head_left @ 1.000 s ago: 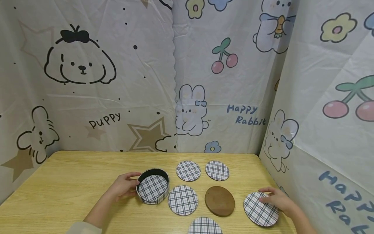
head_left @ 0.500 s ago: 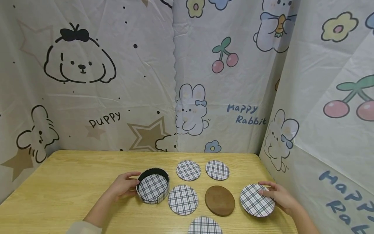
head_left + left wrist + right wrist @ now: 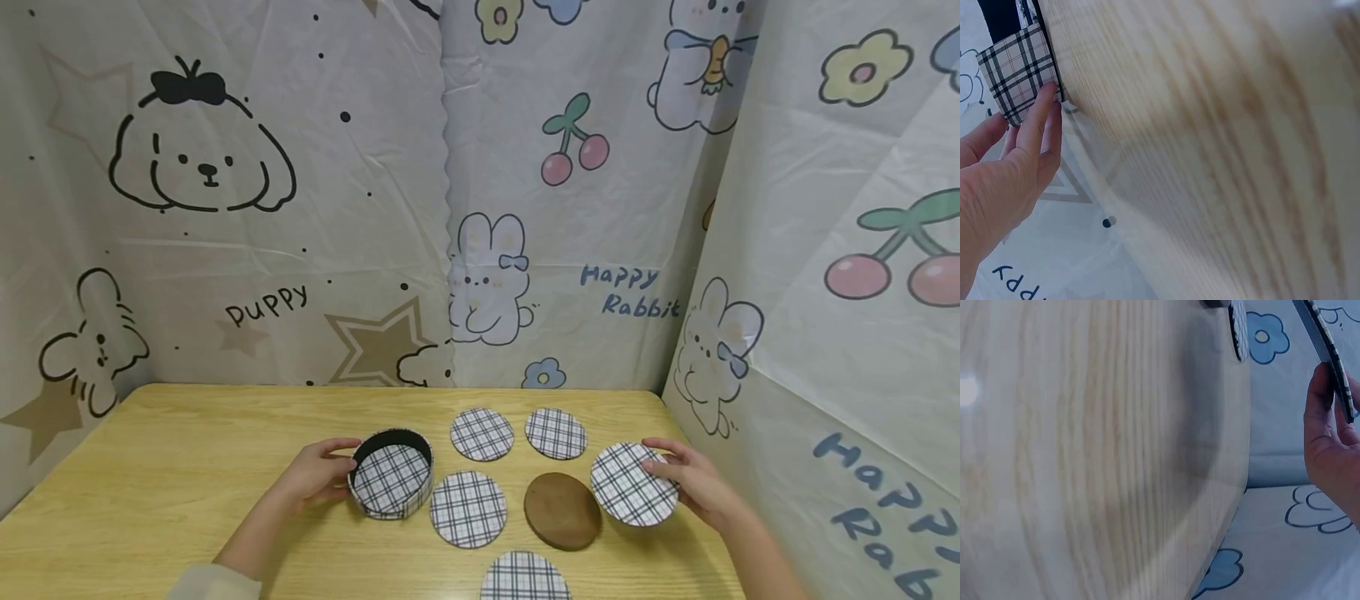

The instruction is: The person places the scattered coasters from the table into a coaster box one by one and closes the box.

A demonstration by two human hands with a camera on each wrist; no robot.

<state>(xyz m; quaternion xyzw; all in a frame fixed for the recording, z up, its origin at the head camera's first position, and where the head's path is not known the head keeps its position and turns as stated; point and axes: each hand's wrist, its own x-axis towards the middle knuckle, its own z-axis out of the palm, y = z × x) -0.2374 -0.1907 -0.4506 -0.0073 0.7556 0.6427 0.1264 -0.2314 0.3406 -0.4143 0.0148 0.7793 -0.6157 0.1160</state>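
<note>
In the head view my left hand (image 3: 318,473) grips the left side of a round plaid coaster holder (image 3: 396,438) with a dark inside. A plaid coaster (image 3: 390,482) lies in it. The left wrist view shows the thumb and fingers on the holder's plaid wall (image 3: 1021,72). My right hand (image 3: 699,485) pinches another plaid coaster (image 3: 628,492) at its right edge, thumb on top. Seen edge-on in the right wrist view, this coaster (image 3: 1329,356) is raised off the table. In the head view it sits right beside a brown round disc (image 3: 562,512).
Plaid coasters lie apart on the wooden table (image 3: 225,467): two at the back, a left one (image 3: 482,434) and a right one (image 3: 556,433), one beside the holder (image 3: 468,509), one at the front (image 3: 526,579). Printed cloth (image 3: 360,208) hangs behind and to the right.
My right hand has lifted its coaster and carried it leftward and away from me, up beside the brown disc. My left hand and the holder have stayed in place.
</note>
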